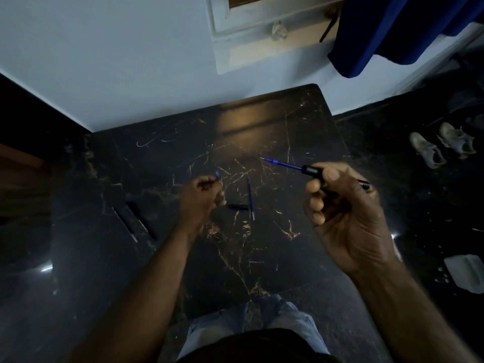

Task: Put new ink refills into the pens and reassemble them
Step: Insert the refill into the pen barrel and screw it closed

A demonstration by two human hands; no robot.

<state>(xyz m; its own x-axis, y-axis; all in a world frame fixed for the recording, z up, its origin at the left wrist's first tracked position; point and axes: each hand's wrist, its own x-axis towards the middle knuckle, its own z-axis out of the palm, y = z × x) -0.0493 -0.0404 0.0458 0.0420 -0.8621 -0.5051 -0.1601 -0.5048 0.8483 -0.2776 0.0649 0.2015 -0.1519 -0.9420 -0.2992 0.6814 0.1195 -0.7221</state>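
My right hand (343, 213) grips a black pen barrel (313, 171) above the dark marble table (262, 252). A blue refill (281, 163) sticks out of the barrel's front, pointing up and left. My left hand (201, 197) is closed low over the table with a small blue piece (217, 174) poking out at its fingertips. Just right of that hand a blue refill (250, 197) lies on the table, with a short black pen part (237, 207) beside it. Two more pens or pen parts (133, 221) lie at the table's left side.
The table's far edge meets a pale wall (131, 74). A pair of light shoes (442, 145) stands on the dark floor to the right, and a white cloth (466, 273) lies nearer me. A blue curtain (392, 30) hangs at upper right. My knees are below the table's near edge.
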